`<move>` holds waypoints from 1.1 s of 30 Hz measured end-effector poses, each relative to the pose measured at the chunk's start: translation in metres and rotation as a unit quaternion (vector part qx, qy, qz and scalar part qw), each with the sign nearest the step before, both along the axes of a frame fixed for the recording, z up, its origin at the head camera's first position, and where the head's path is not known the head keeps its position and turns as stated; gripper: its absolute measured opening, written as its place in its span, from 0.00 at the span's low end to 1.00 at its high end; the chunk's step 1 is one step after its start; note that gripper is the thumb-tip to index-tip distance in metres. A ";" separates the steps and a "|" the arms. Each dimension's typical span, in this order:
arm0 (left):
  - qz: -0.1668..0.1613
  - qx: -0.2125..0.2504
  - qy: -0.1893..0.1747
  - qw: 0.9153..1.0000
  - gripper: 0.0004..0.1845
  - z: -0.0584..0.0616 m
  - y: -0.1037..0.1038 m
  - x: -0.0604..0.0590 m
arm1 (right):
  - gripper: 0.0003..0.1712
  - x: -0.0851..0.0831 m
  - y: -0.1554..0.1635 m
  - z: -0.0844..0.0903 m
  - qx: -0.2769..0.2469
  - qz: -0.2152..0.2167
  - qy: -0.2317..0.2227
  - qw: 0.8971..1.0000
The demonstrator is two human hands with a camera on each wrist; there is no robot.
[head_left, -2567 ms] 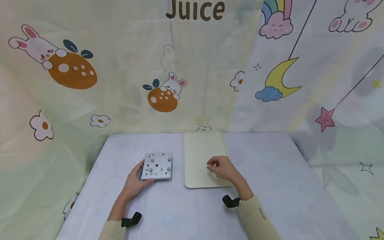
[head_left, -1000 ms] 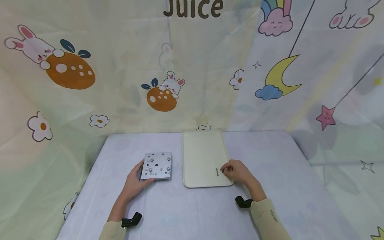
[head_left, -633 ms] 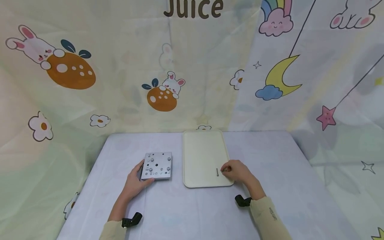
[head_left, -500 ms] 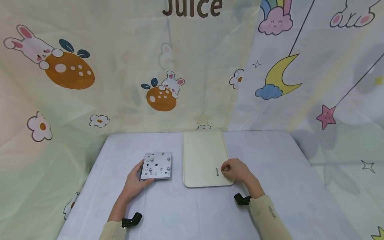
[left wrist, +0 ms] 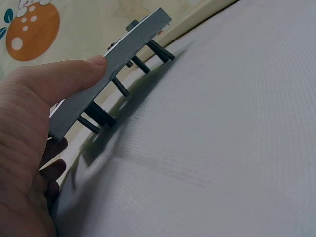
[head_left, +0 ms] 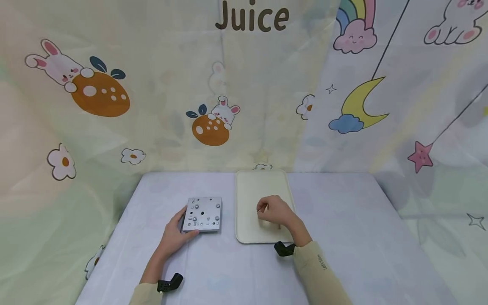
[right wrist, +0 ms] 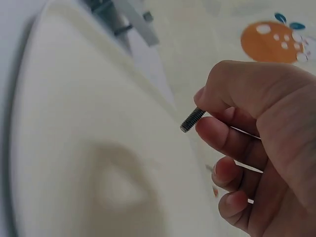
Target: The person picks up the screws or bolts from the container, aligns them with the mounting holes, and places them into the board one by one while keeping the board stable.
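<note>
A square silver metal plate (head_left: 207, 205) with holes and several bolts set in it lies on the left part of the table. My left hand (head_left: 172, 238) grips its near-left corner, with the thumb along the front edge. From the side, in the left wrist view, bolt shanks (left wrist: 120, 86) stick out below the plate. Above the cream tray (head_left: 245, 186), my right hand (head_left: 277, 210) pinches a dark screw (right wrist: 192, 120) between thumb and forefinger. Its threaded end shows; the fingers hide the rest. Another screw (head_left: 279, 226) on the tray is mostly hidden beneath that hand.
The tray lies to the right of the plate on a white-covered table (head_left: 228, 271). Behind the table hangs a printed cloth (head_left: 267, 84) with cartoon rabbits and a moon. Each wrist wears a black camera, such as the left one (head_left: 170, 283).
My right hand went to the tray's right side, where a screw showed at its fingers, and has since moved left with it, over the tray. The left hand still holds the plate in place.
</note>
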State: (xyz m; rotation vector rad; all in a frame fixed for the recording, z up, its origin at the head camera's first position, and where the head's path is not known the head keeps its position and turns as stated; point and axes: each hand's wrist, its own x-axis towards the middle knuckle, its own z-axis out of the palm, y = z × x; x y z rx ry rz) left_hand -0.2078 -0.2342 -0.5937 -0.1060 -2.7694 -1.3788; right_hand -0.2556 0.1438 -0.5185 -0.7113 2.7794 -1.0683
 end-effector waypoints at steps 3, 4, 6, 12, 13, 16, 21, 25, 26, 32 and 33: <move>-0.002 0.001 -0.003 1.000 0.58 -0.002 0.001 0.002 | 0.05 -0.007 -0.028 0.005 -0.001 0.024 -0.001 1.000; -0.003 0.001 -0.001 1.000 0.58 -0.002 0.002 0.002 | 0.06 -0.010 -0.037 0.007 -0.001 0.029 -0.001 1.000; -0.004 0.001 0.002 1.000 0.58 -0.002 0.003 0.003 | 0.06 -0.014 -0.055 0.012 -0.003 0.036 -0.008 0.999; 0.000 0.005 0.001 1.000 0.58 0.000 0.003 0.005 | 0.04 -0.023 -0.104 0.024 -0.012 0.050 -0.020 0.998; 0.001 0.005 0.002 1.000 0.58 0.000 0.003 0.005 | 0.03 -0.024 -0.111 0.025 -0.018 0.052 -0.018 0.998; 0.002 0.004 0.007 1.000 0.57 0.000 0.002 0.003 | 0.02 -0.028 -0.131 0.029 -0.034 0.058 -0.014 0.998; -0.003 0.001 0.010 1.000 0.57 -0.001 0.002 0.001 | 0.02 -0.029 -0.158 0.031 -0.040 0.079 -0.004 0.996; 0.003 0.007 0.019 1.000 0.56 -0.001 0.001 0.002 | 0.02 -0.027 -0.177 0.032 -0.049 0.101 0.001 0.994; 0.003 0.006 0.022 1.000 0.56 -0.001 0.001 0.002 | 0.02 -0.026 -0.180 0.031 -0.050 0.104 0.002 0.993; -0.004 -0.002 0.033 0.999 0.55 0.001 0.000 0.001 | 0.02 -0.027 -0.198 0.023 -0.072 0.110 -0.007 0.991; -0.003 0.000 0.036 0.999 0.55 0.002 -0.001 0.001 | 0.02 -0.028 -0.200 0.022 -0.078 0.109 -0.010 0.991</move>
